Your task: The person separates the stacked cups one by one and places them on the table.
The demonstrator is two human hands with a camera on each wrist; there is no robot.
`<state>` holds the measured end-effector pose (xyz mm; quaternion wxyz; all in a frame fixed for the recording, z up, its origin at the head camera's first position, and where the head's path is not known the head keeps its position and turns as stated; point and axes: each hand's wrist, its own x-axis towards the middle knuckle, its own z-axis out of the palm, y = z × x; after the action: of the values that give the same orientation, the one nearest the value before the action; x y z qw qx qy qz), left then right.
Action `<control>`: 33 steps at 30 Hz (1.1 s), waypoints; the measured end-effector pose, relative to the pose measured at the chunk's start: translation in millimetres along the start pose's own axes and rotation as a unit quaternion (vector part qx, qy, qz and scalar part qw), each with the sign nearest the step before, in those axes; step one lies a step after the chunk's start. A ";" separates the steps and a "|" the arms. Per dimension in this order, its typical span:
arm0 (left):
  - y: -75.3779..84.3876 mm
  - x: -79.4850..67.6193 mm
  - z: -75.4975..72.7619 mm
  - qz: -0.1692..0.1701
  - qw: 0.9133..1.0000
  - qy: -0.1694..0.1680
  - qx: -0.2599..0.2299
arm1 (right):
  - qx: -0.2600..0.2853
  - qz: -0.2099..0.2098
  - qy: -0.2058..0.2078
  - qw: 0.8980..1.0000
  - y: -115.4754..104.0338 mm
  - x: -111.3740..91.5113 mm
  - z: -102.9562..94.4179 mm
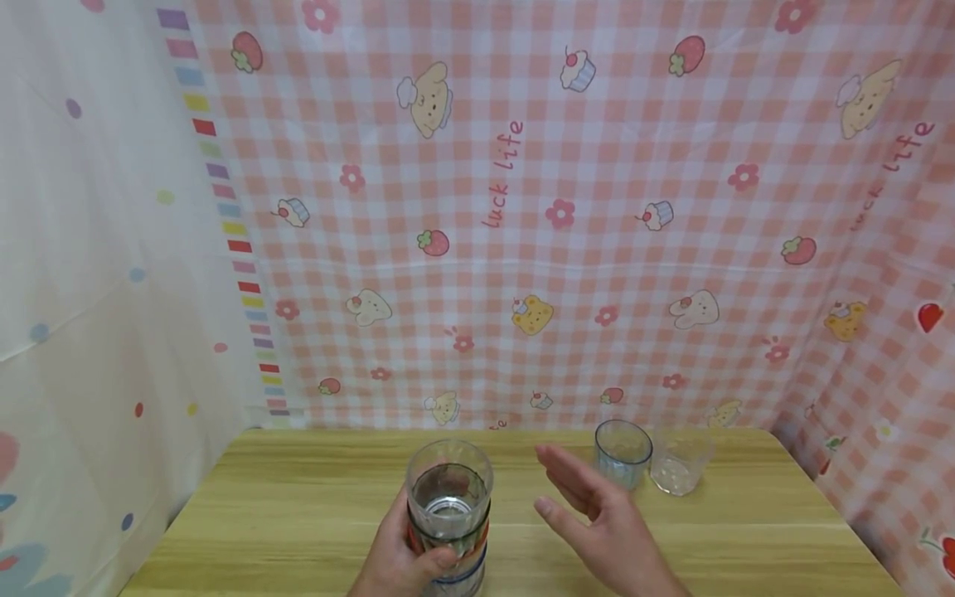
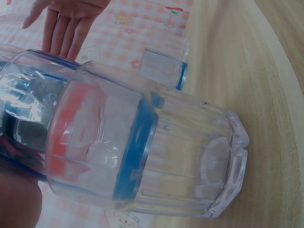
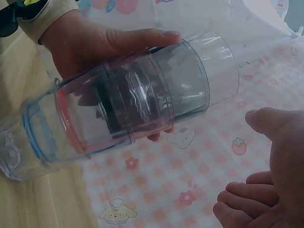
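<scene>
Currently, the left hand (image 1: 395,554) is gripping one stack of nested cups (image 1: 457,531), their number unclear; the right hand (image 1: 600,524) is hovering open beside it. Beyond, two more are sitting on the tabletop (image 1: 298,514): one blue-tinted cup (image 1: 622,460), one clear cup (image 1: 677,473).

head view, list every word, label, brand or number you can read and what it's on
"luck life": middle of the pink cloth
"luck life": same cloth, farther right, "luck" faint
Bit of lettering: bottom of the cloth, by the table, cut off and too small to read surely
Stack, loose cups: no legible text
</scene>
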<state>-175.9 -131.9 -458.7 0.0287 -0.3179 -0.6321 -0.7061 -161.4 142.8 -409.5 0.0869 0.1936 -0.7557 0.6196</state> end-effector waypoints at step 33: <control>-2.6 -2.2 -0.7 -0.023 1.000 0.013 0.002 | 0.051 -0.078 -0.085 0.992 -11.8 5.8 34.0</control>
<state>-175.6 -132.8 -462.1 0.0216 -0.2937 -0.6402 -0.7095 -158.3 106.9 -404.1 0.0609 0.3082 -0.7100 0.6303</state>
